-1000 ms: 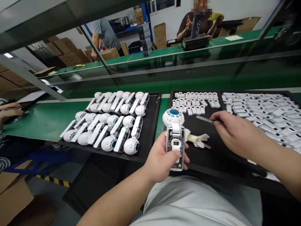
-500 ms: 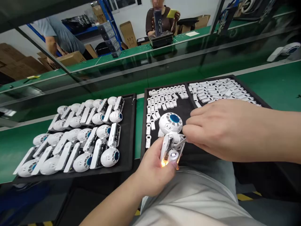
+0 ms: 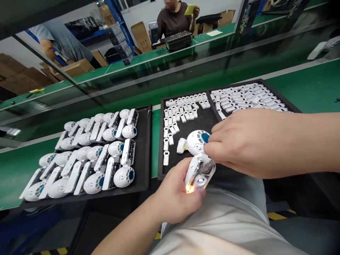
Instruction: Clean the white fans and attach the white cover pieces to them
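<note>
My left hand (image 3: 176, 193) is wrapped round the clear handle of a small white fan (image 3: 198, 156) with a blue centre, held over my lap at the near edge of the right black tray (image 3: 191, 122). An orange light glows at the base of the handle. My right hand (image 3: 247, 141) lies over the fan's neck with its fingers pinched together there; whatever they hold is hidden. A small white wad lies on the tray just left of the fan head.
A left black tray (image 3: 145, 141) holds several rows of white fans (image 3: 87, 156). The right tray carries several small white plates (image 3: 183, 111) and a heap of more (image 3: 247, 95). Beyond the green belt (image 3: 305, 88), two other people work at a far bench.
The fan has tilted to the right in my left hand and its head has turned sideways. My right hand stays pinched at the fan's neck. The view shifted slightly down.
</note>
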Motion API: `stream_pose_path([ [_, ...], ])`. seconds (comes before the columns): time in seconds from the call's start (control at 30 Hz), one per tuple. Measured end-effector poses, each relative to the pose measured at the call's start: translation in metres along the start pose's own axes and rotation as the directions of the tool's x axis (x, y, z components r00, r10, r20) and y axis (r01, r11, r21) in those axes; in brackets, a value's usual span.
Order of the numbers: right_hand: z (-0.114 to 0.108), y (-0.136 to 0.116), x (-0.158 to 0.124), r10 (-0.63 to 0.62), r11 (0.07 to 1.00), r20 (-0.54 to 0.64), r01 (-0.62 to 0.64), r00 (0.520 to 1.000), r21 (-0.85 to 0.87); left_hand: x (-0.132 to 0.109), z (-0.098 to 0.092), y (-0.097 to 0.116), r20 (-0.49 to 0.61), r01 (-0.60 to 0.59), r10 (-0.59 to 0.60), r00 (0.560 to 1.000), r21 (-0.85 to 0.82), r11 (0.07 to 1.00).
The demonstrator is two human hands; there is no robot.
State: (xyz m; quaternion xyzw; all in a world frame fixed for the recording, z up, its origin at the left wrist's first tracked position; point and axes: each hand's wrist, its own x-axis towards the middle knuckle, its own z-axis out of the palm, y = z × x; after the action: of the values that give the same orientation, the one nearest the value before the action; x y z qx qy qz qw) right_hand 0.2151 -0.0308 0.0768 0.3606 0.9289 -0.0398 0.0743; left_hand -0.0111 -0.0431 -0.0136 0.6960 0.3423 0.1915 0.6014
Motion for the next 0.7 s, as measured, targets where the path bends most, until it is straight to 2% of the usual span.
stream_pose_path([
  [0.47,-0.0020,0.0042,-0.0011,0.039,0.999,0.024,-0.040,0.999,0.011,0.0059,0.0017,0.0071,0.050,0.053,-0.056,0.997,0.043,0.998],
  [0.7,-0.0019,0.0039,0.0021,0.050,0.999,0.029,-0.050,0.998,0.008,0.0065,0.0014,0.0070,0.088,0.127,-0.131,0.987,0.043,0.991],
])
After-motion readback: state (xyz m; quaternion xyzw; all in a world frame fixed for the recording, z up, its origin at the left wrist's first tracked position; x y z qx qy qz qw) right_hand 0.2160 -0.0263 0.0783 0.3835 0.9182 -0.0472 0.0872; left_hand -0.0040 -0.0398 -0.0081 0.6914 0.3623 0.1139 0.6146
